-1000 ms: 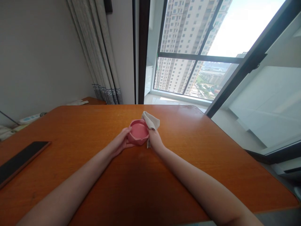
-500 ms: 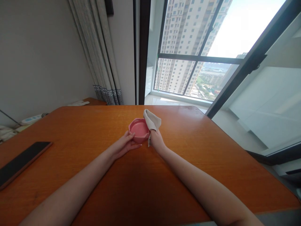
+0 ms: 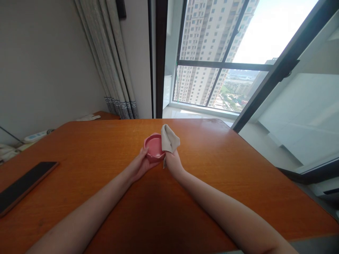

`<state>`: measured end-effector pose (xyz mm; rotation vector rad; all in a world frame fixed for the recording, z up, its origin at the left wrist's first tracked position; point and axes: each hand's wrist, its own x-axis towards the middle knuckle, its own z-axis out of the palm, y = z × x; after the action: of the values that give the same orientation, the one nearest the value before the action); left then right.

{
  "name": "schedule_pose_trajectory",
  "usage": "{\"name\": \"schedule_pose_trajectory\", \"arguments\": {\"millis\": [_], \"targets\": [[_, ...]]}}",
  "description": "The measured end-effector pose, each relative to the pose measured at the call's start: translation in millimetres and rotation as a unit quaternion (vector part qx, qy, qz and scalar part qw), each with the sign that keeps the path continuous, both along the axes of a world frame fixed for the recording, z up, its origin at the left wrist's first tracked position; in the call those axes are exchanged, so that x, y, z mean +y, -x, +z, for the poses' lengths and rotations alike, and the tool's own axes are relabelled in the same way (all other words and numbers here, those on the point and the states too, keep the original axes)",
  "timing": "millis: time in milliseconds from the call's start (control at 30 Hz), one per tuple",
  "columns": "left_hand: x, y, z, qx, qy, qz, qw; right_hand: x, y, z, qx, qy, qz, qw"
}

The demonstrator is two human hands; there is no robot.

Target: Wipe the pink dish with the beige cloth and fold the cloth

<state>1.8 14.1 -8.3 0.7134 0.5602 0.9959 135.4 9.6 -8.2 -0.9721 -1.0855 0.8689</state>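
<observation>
A small pink bowl (image 3: 154, 146) with a scalloped rim is tilted toward me over the table. My left hand (image 3: 141, 164) grips its left side and underside, the thumb at the rim and the fingers beneath. On the bowl's right side, my right hand (image 3: 173, 162) is closed on a beige cloth (image 3: 169, 138). The cloth lies over the right rim and hides part of it; a corner hangs below the hand. Most of the right fingers are hidden behind cloth and bowl.
The brown wooden table (image 3: 106, 141) spreads under both arms. A black flat slab with a brown edge (image 3: 26, 185) lies at the left. Behind the table hang grey curtains (image 3: 113, 63), with a large window (image 3: 201, 84) to their right. A white remote-like object (image 3: 37, 135) sits beyond the left edge.
The cloth and my right hand have shifted slightly left and farther over the bowl's right rim. My left fingers have moved further under the bowl.
</observation>
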Motion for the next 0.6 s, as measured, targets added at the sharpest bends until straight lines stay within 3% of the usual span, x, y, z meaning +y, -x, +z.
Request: {"name": "schedule_pose_trajectory", "arguments": {"millis": [167,333,467,600], "targets": [[4,8,2.6,0.037,0.013,-0.01,0.999,15,-14,10,-0.024,-0.041,0.034,0.998],[8,10,-3.3,0.088,0.001,0.002,0.996,20,-14,6,-0.032,-0.024,0.1,0.994],[10,4,-6.3,0.057,0.015,0.084,0.995,8,-1,1,-0.008,0.012,0.061,0.998],[5,-1,-4.0,0.03,-0.049,0.126,0.99,-3,11,0,0.014,0.035,0.007,0.999]]}}
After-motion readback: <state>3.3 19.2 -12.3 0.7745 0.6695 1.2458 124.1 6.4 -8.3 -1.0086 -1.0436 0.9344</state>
